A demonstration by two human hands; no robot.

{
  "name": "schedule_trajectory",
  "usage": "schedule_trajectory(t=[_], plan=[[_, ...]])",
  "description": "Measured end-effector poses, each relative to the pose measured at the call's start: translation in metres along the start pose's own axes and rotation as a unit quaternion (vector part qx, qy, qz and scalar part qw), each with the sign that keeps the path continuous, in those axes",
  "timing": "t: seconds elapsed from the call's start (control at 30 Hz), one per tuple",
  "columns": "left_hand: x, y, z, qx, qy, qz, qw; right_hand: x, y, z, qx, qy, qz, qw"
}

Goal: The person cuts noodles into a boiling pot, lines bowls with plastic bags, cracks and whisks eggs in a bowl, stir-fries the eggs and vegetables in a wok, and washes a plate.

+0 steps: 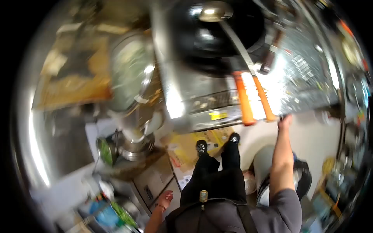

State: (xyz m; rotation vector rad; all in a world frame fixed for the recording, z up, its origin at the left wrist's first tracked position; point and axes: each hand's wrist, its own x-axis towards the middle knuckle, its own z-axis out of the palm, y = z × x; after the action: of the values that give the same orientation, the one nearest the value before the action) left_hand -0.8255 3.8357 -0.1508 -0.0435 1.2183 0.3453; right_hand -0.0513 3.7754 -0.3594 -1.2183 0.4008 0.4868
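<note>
Grey sleeve (285,207), right hand (285,121) near shiny, orange-handled ladle (240,48).

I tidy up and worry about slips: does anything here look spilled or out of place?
Yes, mildly. Small scraps lie scattered on the metal counter right of the wok, like spilled bits, though blur hides what they are. Cardboard lies on the floor around the person's feet, possibly a trip risk.

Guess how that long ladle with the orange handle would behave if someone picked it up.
The ladle is probably stiff, since its shaft looks like metal. It may feel heavy at the far end, where the round metal bowl sits, and dip that way if lifted by its orange handle.
</note>
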Motion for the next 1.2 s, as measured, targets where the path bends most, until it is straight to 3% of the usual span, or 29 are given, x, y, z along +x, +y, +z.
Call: schedule_trajectory(t=[0.03,0.07,0.1,0.2,0.27,0.3,0.37,0.4,0.43,0.47,0.5,0.53,0.57,0.6,0.63,0.7,0.77,0.8,0.83,0.87,0.9,0.93,0.97,1.0,1.03,1.07,1.1,1.2], plan=[[-0.022,-0.005,0.048,0.352,0.103,0.044,0.929,-0.023,0.011,0.009,-0.008,0.049,0.065,0.997],[-0.034,-0.003,0.079,0.657,0.201,0.062,0.724,-0.034,0.042,0.008,-0.122,0.076,0.141,0.979],[-0.031,-0.012,0.053,0.647,0.202,0.082,0.73,0.01,0.121,-0.051,-0.14,-0.116,0.229,0.956],[-0.035,-0.018,0.057,0.66,0.177,0.095,0.723,-0.104,0.112,0.051,-0.044,-0.193,0.352,0.915],[-0.045,-0.021,0.092,0.629,0.192,0.112,0.745,-0.12,0.122,0.074,-0.036,-0.207,0.284,0.935],[-0.05,-0.022,0.1,0.606,0.195,0.121,0.762,-0.108,0.148,0.063,-0.16,-0.297,0.13,0.932],[-0.04,-0.037,0.08,0.568,0.189,0.154,0.786,-0.101,0.159,0.064,-0.133,-0.299,0.148,0.933],[-0.034,-0.045,0.07,0.535,0.178,0.188,0.804,-0.099,0.165,0.062,-0.275,-0.368,-0.047,0.887],[-0.037,-0.045,0.076,0.537,0.176,0.164,0.808,-0.089,0.178,0.051,-0.395,-0.36,-0.257,0.805],[-0.035,-0.046,0.079,0.524,0.178,0.17,0.815,-0.088,0.194,0.051,-0.167,-0.374,-0.104,0.906],[-0.035,-0.046,0.082,0.553,0.174,0.15,0.801,-0.088,0.209,0.052,0.091,-0.333,0.034,0.938],[-0.039,-0.045,0.085,0.582,0.168,0.13,0.785,-0.098,0.198,0.068,0.113,-0.188,0.081,0.972],[-0.037,-0.042,0.088,0.564,0.177,0.126,0.797,-0.102,0.209,0.07,-0.005,-0.176,-0.012,0.984],[-0.04,-0.035,0.092,0.604,0.192,0.128,0.763,-0.107,0.211,0.071,-0.126,-0.198,-0.123,0.964],[-0.039,-0.027,0.085,0.615,0.198,0.16,0.746,-0.108,0.216,0.069,-0.238,-0.191,-0.238,0.922],[-0.023,-0.002,0.066,0.61,0.219,0.21,0.732,-0.137,0.192,0.079,-0.469,-0.093,-0.308,0.823],[-0.018,0.045,0.071,0.58,0.254,0.262,0.728,-0.156,0.173,0.072,-0.64,-0.01,-0.295,0.71],[-0.007,0.071,0.061,0.604,0.242,0.381,0.657,-0.174,0.148,0.075,-0.655,-0.043,-0.188,0.731],[-0.016,0.116,0.086,0.571,0.234,0.38,0.689,-0.18,0.136,0.065,-0.701,-0.046,-0.139,0.698],[-0.004,0.159,0.093,0.557,0.222,0.418,0.682,-0.21,0.114,0.067,-0.653,-0.068,-0.072,0.751],[0.006,0.201,0.099,0.543,0.209,0.455,0.674,-0.212,0.109,0.046,-0.643,-0.109,-0.063,0.756],[0.025,0.247,0.102,0.524,0.199,0.522,0.643,-0.222,0.1,0.03,-0.682,-0.112,-0.054,0.721],[0.029,0.302,0.123,0.551,0.203,0.575,0.569,-0.227,0.104,0.002,-0.677,-0.112,-0.052,0.726],[0.039,0.35,0.142,0.516,0.186,0.613,0.569,-0.228,0.11,-0.033,-0.716,-0.115,-0.081,0.684],[0.056,0.401,0.158,0.508,0.185,0.666,0.513,-0.279,0.077,-0.002,-0.796,-0.128,-0.008,0.591],[0.064,0.447,0.178,0.477,0.152,0.698,0.512,-0.264,0.095,-0.058,-0.891,-0.163,-0.033,0.423],[0.082,0.488,0.188,0.479,0.18,0.716,0.475,-0.325,0.076,-0.023,-0.834,-0.168,-0.011,0.525],[0.131,0.596,0.207,0.461,0.207,0.729,0.462,-0.399,0.103,0.002,-0.784,-0.195,0.043,0.588]])
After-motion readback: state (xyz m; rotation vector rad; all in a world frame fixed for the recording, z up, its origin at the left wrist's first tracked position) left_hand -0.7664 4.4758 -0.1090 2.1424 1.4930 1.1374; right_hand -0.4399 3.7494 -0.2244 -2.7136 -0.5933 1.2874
